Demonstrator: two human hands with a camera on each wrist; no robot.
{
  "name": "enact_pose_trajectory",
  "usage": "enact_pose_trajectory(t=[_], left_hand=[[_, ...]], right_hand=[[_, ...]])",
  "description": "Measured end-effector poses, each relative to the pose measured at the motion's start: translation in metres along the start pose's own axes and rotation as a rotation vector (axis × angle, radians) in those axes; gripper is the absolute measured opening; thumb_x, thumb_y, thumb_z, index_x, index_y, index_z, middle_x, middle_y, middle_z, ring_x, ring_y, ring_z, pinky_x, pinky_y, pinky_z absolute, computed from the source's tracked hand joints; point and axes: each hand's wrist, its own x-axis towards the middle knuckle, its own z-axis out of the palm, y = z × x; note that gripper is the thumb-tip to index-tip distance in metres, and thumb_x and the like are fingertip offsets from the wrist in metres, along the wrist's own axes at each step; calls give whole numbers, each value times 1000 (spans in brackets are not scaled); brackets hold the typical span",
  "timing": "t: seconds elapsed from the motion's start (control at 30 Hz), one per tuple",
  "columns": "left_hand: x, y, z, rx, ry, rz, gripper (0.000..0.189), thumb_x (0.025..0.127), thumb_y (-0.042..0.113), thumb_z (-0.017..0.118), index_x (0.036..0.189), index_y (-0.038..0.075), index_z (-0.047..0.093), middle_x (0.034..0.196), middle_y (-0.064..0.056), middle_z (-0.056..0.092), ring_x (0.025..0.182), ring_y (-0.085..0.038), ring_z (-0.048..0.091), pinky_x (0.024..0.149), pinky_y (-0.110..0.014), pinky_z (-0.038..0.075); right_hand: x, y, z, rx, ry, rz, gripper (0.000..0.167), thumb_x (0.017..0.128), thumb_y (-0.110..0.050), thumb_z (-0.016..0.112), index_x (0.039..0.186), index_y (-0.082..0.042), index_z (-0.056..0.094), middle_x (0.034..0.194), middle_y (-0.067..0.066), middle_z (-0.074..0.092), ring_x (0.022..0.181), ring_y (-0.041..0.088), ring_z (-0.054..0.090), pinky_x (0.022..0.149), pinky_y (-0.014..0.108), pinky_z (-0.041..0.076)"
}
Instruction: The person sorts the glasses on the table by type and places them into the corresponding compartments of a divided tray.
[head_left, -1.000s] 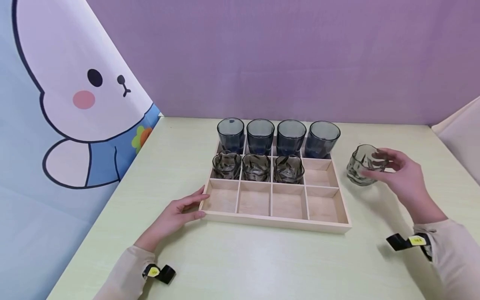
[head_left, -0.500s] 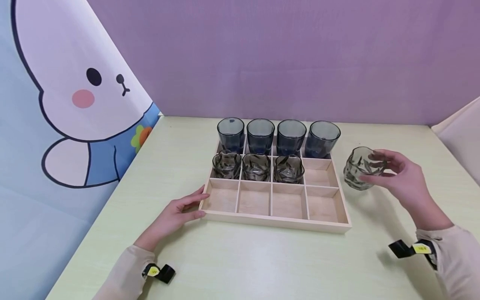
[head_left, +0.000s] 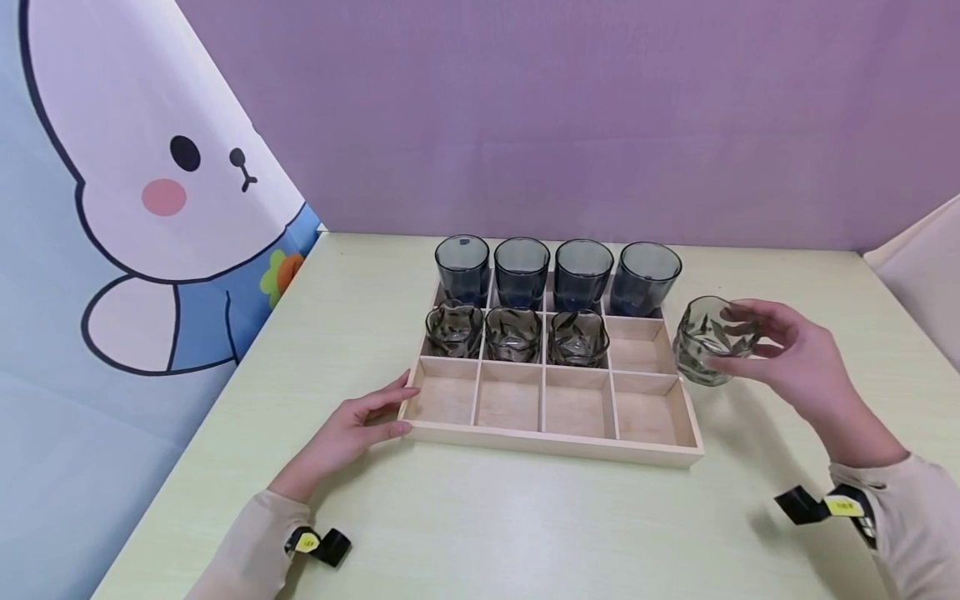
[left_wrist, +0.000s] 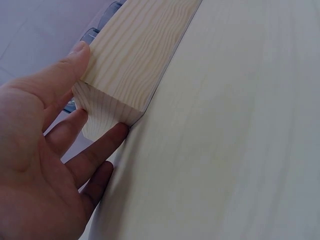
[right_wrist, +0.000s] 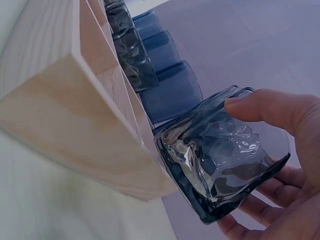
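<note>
My right hand [head_left: 802, 354] holds a faceted smoky drinking glass [head_left: 701, 346] by its side, thumb in front and fingers behind. The glass is tilted slightly and hangs right beside the right wall of a wooden compartment tray [head_left: 555, 446]. In the right wrist view the base of the glass [right_wrist: 215, 155] overlaps the tray's rim, with the thumb [right_wrist: 255, 106] pressed on its side. At the tray's near left corner lies my left hand [head_left: 352, 429], its fingers extended. The left wrist view shows thumb and fingertips touching the wooden corner [left_wrist: 107, 107].
Tall blue glasses [head_left: 521, 275] fill the tray's back row. Three faceted glasses [head_left: 513, 335] stand in the middle row; its rightmost compartment [head_left: 641, 343] and the front row hold nothing. A purple cloth [head_left: 562, 125] hangs behind the pale table [head_left: 480, 525].
My right hand has moved left with the faceted glass, from over the table to the tray's right wall. The left hand has stayed at the tray's corner.
</note>
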Motion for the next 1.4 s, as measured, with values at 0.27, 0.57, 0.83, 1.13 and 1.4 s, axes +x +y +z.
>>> enact_pose_trajectory(t=[0.27, 0.57, 0.83, 1.13, 1.4], left_hand=[[0, 0, 0, 6, 1, -2, 47, 92, 10, 72, 137, 3, 60, 157, -14, 33, 137, -37, 41, 110, -48, 34], [1, -1, 0, 35, 3, -14, 47, 92, 11, 72, 137, 6, 61, 157, -11, 34, 141, -36, 35, 112, -53, 30], [1, 0, 0, 39, 4, -19, 46, 92, 12, 72, 137, 7, 61, 157, -11, 34, 142, -36, 33, 113, -55, 29], [2, -3, -1, 53, 5, -30, 47, 91, 14, 73, 137, 9, 61, 158, -9, 34, 142, -35, 34, 112, -44, 32], [3, -4, -1, 27, 5, -4, 47, 90, 10, 73, 136, 5, 61, 157, -12, 35, 139, -35, 39, 107, -23, 35]], right_hand=[[2, -8, 10, -31, -23, -44, 63, 71, 8, 86, 127, -8, 62, 108, -20, 67, 95, -1, 61, 79, 7, 48], [5, -11, 21, -19, -69, -82, 65, 69, 10, 86, 128, -8, 62, 108, -20, 66, 95, 1, 60, 79, 7, 48], [10, -19, 32, -91, -103, -86, 71, 69, 3, 89, 132, 2, 57, 108, -14, 64, 96, 4, 59, 79, 8, 49], [17, -25, 43, -139, -148, -94, 72, 69, -3, 90, 133, 2, 57, 110, 8, 65, 95, 5, 59, 79, 10, 49], [23, -25, 48, -131, -164, -84, 72, 70, -2, 89, 134, 3, 55, 115, 16, 62, 98, 7, 57, 79, 10, 48]])
